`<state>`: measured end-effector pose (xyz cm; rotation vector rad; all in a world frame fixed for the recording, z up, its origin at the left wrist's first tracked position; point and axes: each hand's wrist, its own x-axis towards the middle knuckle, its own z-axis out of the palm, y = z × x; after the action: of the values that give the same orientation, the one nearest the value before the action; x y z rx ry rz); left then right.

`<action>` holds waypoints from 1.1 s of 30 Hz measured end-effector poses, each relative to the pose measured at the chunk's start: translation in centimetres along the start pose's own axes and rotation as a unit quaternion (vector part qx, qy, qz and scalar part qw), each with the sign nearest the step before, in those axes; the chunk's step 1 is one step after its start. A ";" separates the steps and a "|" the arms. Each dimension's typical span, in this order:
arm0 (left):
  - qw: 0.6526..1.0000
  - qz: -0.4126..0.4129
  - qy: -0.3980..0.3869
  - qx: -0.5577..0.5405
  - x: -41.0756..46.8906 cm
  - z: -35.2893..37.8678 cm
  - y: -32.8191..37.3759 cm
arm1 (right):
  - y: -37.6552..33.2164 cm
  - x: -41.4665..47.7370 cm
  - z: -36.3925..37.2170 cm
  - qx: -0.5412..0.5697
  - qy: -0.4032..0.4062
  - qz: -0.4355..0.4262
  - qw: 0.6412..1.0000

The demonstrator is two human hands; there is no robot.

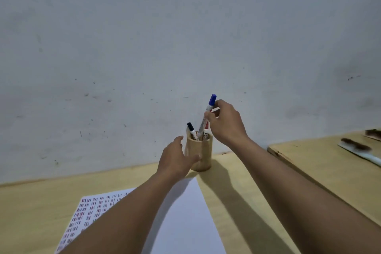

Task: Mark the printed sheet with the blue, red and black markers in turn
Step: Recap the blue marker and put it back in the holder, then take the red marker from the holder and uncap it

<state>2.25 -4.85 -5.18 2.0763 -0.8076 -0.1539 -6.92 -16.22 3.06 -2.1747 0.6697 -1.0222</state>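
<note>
Head cam is showing 3 markers in 1 wooden holder (201,155) on the desk (231,187): blue marker (207,114), black marker (191,130), and a red marker (206,130), mostly hidden. Barrel print is too small to read. Right hand (225,122) is pinching the blue marker w/ fingertips, its lower end inside the holder. Left hand (176,158) is lying open, fingers against the holder's side. Printed sheet (92,210) is lying near the camera, under the left forearm, beside 1 blank sheet (185,222).

A pale wooden worktop (237,192) meets a grey wall. On it stand a wooden pen cup (201,153) and a printed sheet (181,222). A second worktop (321,163) adjoins at right.
</note>
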 end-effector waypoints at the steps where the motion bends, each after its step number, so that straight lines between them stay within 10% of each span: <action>1: 1.000 -0.003 -0.005 0.002 0.4 0.5 -0.1 | 0.5 0.4 0.6 -0.007 -0.008 0.000 1.000; 13: 0.998 -0.001 0.018 -0.061 1.7 3.1 -1.4 | 4.4 1.2 4.0 -0.006 -0.127 0.061 0.990; 19: 0.998 0.017 0.026 -0.058 1.8 3.3 -1.7 | 5.3 1.5 3.7 0.005 0.006 0.057 0.998; 33: 0.997 0.030 0.031 -0.066 1.8 3.7 -2.1 | 6.5 3.1 4.9 -0.007 -0.051 0.088 0.995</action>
<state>3.26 -7.63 -8.69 1.9210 -0.7987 -0.1060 -2.39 -21.01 -2.54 -2.1204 0.8067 -0.8123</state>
